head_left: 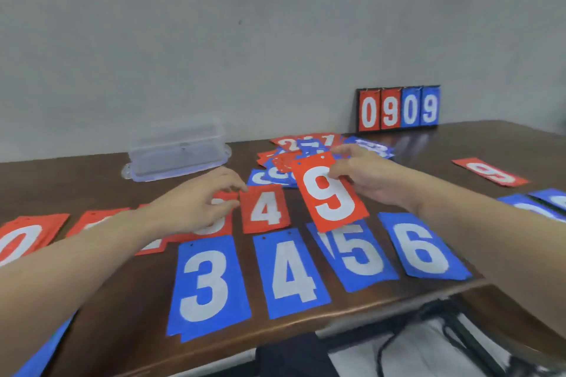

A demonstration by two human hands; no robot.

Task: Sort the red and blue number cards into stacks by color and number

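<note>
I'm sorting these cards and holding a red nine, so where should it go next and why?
Probably carry the red nine in your right hand over to the other red nine lying alone at the far right, since that looks like its stack.

On the table [459,144], the 3 card [208,285] is lying nearest, with the 6 card [424,249] off at 3 o'clock from it. The messy pile [309,147] is sitting behind them at 12 o'clock. The box [177,150] is sitting at 10 o'clock, and the number board [398,109] is standing at 1 o'clock.
</note>
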